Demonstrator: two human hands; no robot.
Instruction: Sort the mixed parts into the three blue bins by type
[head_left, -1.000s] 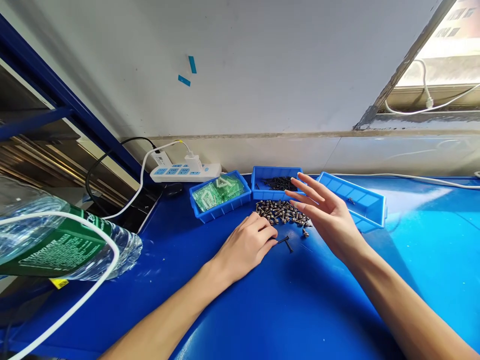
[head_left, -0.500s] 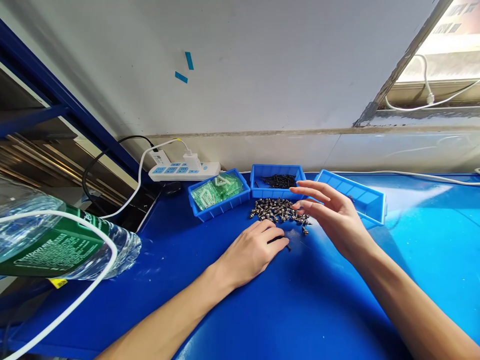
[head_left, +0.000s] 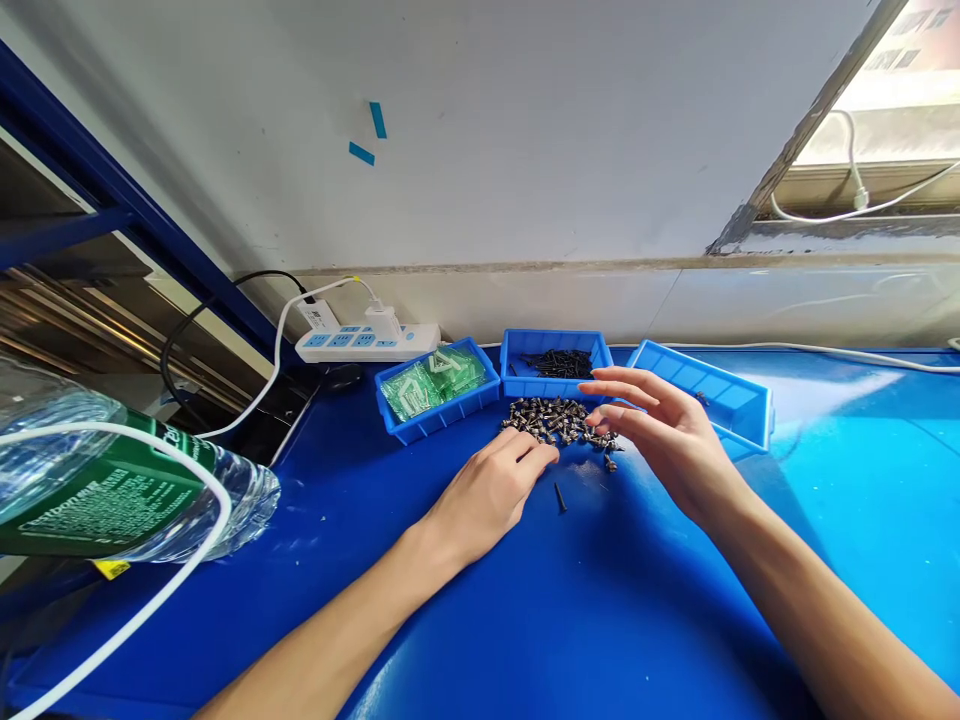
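Loose screw: that lone black screw is lying flat on the bench, just off the near side of the fastener pile
Which way: a bit right and toward the person from the left hand, whose fingertips are nearer than the other side's
Long axis: mostly front to back, far end leaning slightly left
Left hand: fingers bunched narrow by the pile's near left edge; honestly can't tell if anything's pinched under there
Right hand: fingers spread and curved at the pile's right side, nothing visibly gripped
Bins: middle bin right behind the pile, green-packet bin left, angled right bin partly behind the right hand
Elbow room: mostly the near side of the bench, between the forearms
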